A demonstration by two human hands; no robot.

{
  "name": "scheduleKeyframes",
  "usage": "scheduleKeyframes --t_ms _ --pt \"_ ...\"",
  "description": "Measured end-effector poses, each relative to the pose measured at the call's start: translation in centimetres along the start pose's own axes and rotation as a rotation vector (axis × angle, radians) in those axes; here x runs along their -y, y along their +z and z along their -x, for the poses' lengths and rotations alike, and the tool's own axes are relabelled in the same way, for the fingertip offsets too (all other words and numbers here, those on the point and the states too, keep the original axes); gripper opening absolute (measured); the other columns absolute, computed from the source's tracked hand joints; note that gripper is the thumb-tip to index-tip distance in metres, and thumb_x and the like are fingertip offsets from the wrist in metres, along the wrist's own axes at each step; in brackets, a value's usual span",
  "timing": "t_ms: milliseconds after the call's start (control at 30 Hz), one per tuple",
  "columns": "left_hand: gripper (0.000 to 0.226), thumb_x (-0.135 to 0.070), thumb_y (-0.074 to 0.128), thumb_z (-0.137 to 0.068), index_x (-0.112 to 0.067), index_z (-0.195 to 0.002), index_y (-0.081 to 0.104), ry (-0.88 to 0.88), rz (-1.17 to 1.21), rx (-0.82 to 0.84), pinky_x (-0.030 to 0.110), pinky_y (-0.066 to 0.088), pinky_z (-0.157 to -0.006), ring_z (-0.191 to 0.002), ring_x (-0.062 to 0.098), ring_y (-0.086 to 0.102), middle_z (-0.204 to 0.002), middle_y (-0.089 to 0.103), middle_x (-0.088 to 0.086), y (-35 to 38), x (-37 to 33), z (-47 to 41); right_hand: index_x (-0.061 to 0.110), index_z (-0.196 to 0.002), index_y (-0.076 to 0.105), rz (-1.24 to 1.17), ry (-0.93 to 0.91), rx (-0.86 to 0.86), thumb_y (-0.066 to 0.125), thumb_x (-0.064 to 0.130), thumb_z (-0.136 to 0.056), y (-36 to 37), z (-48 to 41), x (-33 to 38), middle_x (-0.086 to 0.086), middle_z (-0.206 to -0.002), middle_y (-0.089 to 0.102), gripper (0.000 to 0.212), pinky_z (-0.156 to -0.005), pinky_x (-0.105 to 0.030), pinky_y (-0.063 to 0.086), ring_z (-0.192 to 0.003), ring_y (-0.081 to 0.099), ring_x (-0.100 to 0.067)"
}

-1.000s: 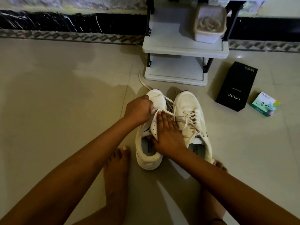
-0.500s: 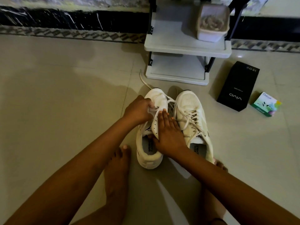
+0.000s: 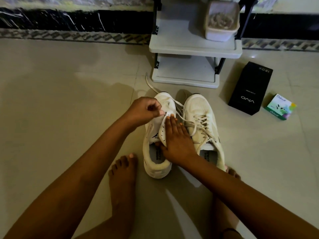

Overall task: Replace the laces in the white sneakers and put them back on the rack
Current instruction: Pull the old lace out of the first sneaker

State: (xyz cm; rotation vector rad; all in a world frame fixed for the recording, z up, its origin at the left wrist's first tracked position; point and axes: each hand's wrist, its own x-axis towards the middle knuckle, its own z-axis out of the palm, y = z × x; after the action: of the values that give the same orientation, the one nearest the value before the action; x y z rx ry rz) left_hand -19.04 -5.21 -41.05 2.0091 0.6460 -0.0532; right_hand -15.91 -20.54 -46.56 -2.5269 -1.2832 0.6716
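My white sneakers stand side by side on the floor in the middle of the frame, toes toward the rack (image 3: pixel 195 50) at the top. My left hand (image 3: pixel 146 109) is curled and pinches the lace (image 3: pixel 149 85) at the front eyelets of the left sneaker (image 3: pixel 156 169). My right hand (image 3: pixel 177 140) lies on the same shoe, fingers straight and together, pressing its tongue. The right sneaker (image 3: pixel 198 107) is laced. A black box (image 3: pixel 250 88) lies at the right.
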Motion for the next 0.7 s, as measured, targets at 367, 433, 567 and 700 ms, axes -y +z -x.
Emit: scheduleKeyframes --t_ms 367,433,567,700 --pt "0.029 -0.035 0.054 -0.092 -0.013 -0.105 0.068 -0.034 -0.845 -0.087 0.033 0.046 -0.071 -0.095 0.029 0.058 -0.113 0.051 0.01 2.7 0.6 -1.6 0.007 -0.149 -0.011 0.021 0.012 -0.005 0.04 0.051 -0.094 -0.1 0.0 0.1 -0.014 -0.157 -0.012 0.087 -0.116 -0.034 -0.005 -0.146 -0.005 -0.025" --pt "0.026 -0.032 0.054 -0.092 -0.013 -0.101 0.069 0.029 -0.811 -0.079 0.035 0.048 -0.073 -0.099 0.028 0.055 -0.112 0.053 0.01 2.5 1.1 -1.6 0.006 -0.148 -0.012 0.022 0.011 0.001 0.04 0.051 -0.094 -0.1 0.0 0.1 -0.014 -0.157 -0.013 0.087 -0.116 -0.034 -0.005 -0.146 -0.006 -0.025" --pt "0.012 -0.018 0.064 -0.086 -0.008 -0.087 0.069 0.052 -0.411 -0.086 0.026 0.041 -0.074 -0.091 0.022 0.053 -0.098 0.059 0.01 1.3 2.0 -1.1 0.007 -0.148 -0.013 0.014 -0.001 -0.001 0.04 0.052 -0.093 0.1 0.1 0.0 -0.014 -0.157 -0.013 0.088 -0.117 -0.036 -0.004 -0.146 -0.006 -0.026" --pt "0.008 -0.01 0.068 -0.083 -0.013 -0.076 0.064 -0.044 -0.007 -0.096 0.019 0.04 -0.071 -0.078 0.01 0.052 -0.079 0.058 -0.004 1.1 1.6 -0.2 0.007 -0.148 -0.014 0.054 -0.013 0.018 0.042 0.048 -0.093 -0.1 0.3 -0.3 -0.013 -0.157 -0.015 0.088 -0.113 -0.032 -0.01 -0.146 -0.01 -0.025"
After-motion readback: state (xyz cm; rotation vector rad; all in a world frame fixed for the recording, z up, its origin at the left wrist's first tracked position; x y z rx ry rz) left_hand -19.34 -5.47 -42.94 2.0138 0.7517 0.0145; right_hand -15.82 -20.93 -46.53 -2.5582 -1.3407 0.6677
